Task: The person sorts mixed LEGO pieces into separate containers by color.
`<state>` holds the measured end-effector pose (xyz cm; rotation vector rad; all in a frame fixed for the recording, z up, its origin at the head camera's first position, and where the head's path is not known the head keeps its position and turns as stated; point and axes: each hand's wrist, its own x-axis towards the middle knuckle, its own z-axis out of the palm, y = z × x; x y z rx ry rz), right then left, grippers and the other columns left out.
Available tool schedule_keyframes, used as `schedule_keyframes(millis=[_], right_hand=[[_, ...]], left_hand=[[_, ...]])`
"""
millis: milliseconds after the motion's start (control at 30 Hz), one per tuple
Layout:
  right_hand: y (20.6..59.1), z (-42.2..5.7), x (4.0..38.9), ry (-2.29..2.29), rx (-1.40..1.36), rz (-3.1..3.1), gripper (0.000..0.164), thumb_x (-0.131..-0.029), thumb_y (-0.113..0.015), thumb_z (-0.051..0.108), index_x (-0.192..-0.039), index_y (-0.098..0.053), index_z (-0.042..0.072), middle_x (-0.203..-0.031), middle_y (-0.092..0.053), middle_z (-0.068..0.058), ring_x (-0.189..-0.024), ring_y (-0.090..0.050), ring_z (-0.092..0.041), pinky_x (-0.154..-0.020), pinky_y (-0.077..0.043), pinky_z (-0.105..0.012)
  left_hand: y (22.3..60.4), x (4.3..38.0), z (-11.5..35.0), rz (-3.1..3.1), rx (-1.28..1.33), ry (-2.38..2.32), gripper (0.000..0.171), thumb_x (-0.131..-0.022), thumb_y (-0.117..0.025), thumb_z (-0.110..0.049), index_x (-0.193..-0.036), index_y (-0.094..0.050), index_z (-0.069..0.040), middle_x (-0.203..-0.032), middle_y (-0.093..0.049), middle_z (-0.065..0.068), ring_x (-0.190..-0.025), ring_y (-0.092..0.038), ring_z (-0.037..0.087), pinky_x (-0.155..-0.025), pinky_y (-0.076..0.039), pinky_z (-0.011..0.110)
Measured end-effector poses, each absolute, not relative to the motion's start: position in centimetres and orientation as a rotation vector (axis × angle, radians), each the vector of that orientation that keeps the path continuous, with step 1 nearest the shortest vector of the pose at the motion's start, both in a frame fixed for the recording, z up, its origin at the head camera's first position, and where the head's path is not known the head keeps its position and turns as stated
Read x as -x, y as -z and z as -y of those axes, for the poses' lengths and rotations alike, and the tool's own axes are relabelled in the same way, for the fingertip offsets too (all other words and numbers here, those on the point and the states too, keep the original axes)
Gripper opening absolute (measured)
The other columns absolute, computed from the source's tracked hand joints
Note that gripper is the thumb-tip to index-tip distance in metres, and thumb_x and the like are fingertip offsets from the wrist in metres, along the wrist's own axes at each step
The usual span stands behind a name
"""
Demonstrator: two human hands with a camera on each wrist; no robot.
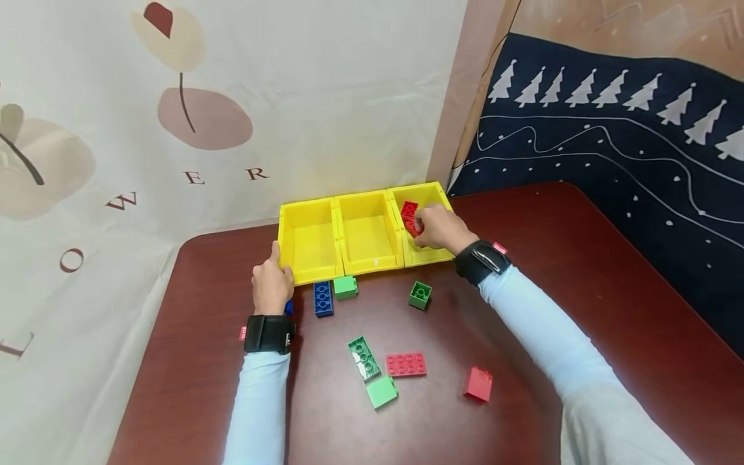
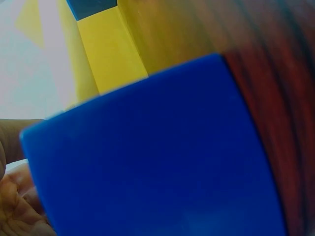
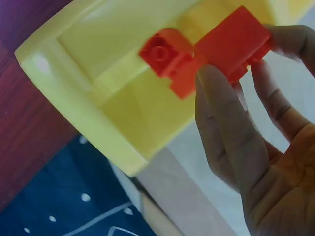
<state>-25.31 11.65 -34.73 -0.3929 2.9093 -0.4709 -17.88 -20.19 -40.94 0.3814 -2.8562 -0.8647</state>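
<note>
At the right compartment of a yellow three-part tray point(image 1: 374, 263), my right hand point(image 1: 442, 227) pinches a red brick point(image 3: 231, 42) between thumb and fingers. Another red brick point(image 3: 158, 53) is in that compartment, overlapped by the held one in the right wrist view. My left hand point(image 1: 271, 284) rests at the tray's front left corner, index finger straight along the side and thumb by the front edge. A blue brick point(image 2: 147, 152) fills much of the left wrist view; the left hand mostly covers it in the head view.
By the tray's front edge lie a blue brick point(image 1: 323, 299), a light green brick point(image 1: 345, 287) and a small green brick point(image 1: 420, 295). Nearer are a long green brick point(image 1: 364, 359), a light green brick point(image 1: 382, 392) and red bricks point(image 1: 406, 365). Fabric hangs behind the table point(image 1: 232, 258).
</note>
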Motion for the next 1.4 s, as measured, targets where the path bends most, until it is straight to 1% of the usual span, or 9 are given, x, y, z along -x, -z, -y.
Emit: schedule_keyframes(millis=[100, 200, 500, 800, 933, 1033, 1133, 1267, 1400], right_hand=[[35.6, -11.8, 26.5, 0.442, 0.389, -2.856, 0.022, -0.08, -0.079, 0.019, -0.08, -0.061, 0.007, -0.078, -0.051, -0.009, -0.083, -0.053, -0.027, -0.064, -0.041, -0.029], [36.3, -11.9, 27.3, 0.403, 0.397, -2.824, 0.019, -0.08, -0.077, 0.016, -0.076, -0.06, 0.007, -0.073, -0.049, -0.006, -0.08, -0.053, -0.026, -0.062, -0.04, -0.027], [38.0, -12.0, 28.2, 0.352, 0.362, -2.823, 0.014, -0.081, -0.073, 0.011, -0.077, -0.06, 0.006, -0.077, -0.051, -0.007, -0.08, -0.053, -0.025, -0.063, -0.039, -0.028], [38.6, -11.9, 28.3, 0.291, 0.379, -2.846, 0.015, -0.083, -0.074, 0.013, -0.079, -0.063, 0.006, -0.075, -0.053, -0.007, -0.079, -0.054, -0.025, -0.067, -0.042, -0.03], [38.4, -12.0, 27.8, 0.279, 0.368, -2.834, 0.02, -0.086, -0.075, 0.022, -0.08, -0.064, 0.006, -0.074, -0.052, -0.007, -0.079, -0.054, -0.025, -0.065, -0.041, -0.03], [37.2, -12.2, 26.8, 0.281, 0.329, -2.858, 0.026, -0.088, -0.073, 0.033, -0.086, -0.067, 0.008, -0.078, -0.055, -0.007, -0.081, -0.054, -0.025, -0.063, -0.042, -0.03], [35.4, -12.4, 24.8, 0.31, 0.353, -2.931, 0.03, -0.088, -0.072, 0.039, -0.094, -0.07, 0.01, -0.084, -0.06, -0.007, -0.08, -0.055, -0.025, -0.062, -0.045, -0.031], [33.1, -12.1, 20.6, 0.4, 0.565, -3.004, 0.033, -0.086, -0.075, 0.038, -0.102, -0.073, 0.01, -0.092, -0.066, -0.008, -0.08, -0.056, -0.023, -0.063, -0.051, -0.03], [32.9, -11.2, 15.9, 0.428, 0.867, -3.01, 0.031, -0.082, -0.08, 0.034, -0.101, -0.074, 0.011, -0.094, -0.067, -0.005, -0.078, -0.058, -0.017, -0.063, -0.055, -0.026]], left_hand=[[41.0, 17.9, 19.9, 2.869, -0.395, 0.876, 0.064, -0.101, -0.054, -0.016, -0.156, -0.023, -0.01, -0.124, -0.057, 0.031, -0.089, -0.06, 0.041, -0.093, -0.054, 0.051], [41.0, 17.9, 19.7, 2.873, -0.39, 0.874, 0.063, -0.101, -0.053, -0.016, -0.156, -0.023, -0.01, -0.121, -0.058, 0.031, -0.088, -0.059, 0.041, -0.092, -0.055, 0.05], [40.8, 17.8, 19.2, 2.859, -0.384, 0.908, 0.064, -0.1, -0.055, -0.016, -0.156, -0.025, -0.012, -0.128, -0.057, 0.029, -0.09, -0.061, 0.041, -0.093, -0.054, 0.048], [40.9, 17.9, 19.3, 2.868, -0.382, 0.902, 0.064, -0.101, -0.054, -0.016, -0.157, -0.022, -0.012, -0.125, -0.057, 0.029, -0.091, -0.059, 0.041, -0.093, -0.055, 0.048], [41.2, 17.8, 19.4, 2.865, -0.395, 0.898, 0.064, -0.101, -0.054, -0.017, -0.157, -0.023, -0.012, -0.125, -0.058, 0.029, -0.09, -0.06, 0.04, -0.093, -0.055, 0.048], [41.3, 17.8, 19.5, 2.872, -0.395, 0.898, 0.065, -0.101, -0.054, -0.017, -0.157, -0.022, -0.012, -0.125, -0.058, 0.029, -0.09, -0.06, 0.04, -0.093, -0.055, 0.047], [41.3, 17.9, 19.6, 2.868, -0.385, 0.89, 0.065, -0.101, -0.055, -0.016, -0.157, -0.023, -0.011, -0.123, -0.058, 0.029, -0.089, -0.06, 0.041, -0.091, -0.056, 0.047], [41.0, 18.0, 19.8, 2.85, -0.382, 0.883, 0.063, -0.1, -0.055, -0.015, -0.156, -0.025, -0.009, -0.124, -0.058, 0.03, -0.089, -0.061, 0.042, -0.091, -0.055, 0.048], [40.8, 17.9, 20.1, 2.846, -0.391, 0.889, 0.063, -0.1, -0.056, -0.014, -0.156, -0.026, -0.009, -0.126, -0.057, 0.03, -0.088, -0.061, 0.042, -0.091, -0.055, 0.049]])
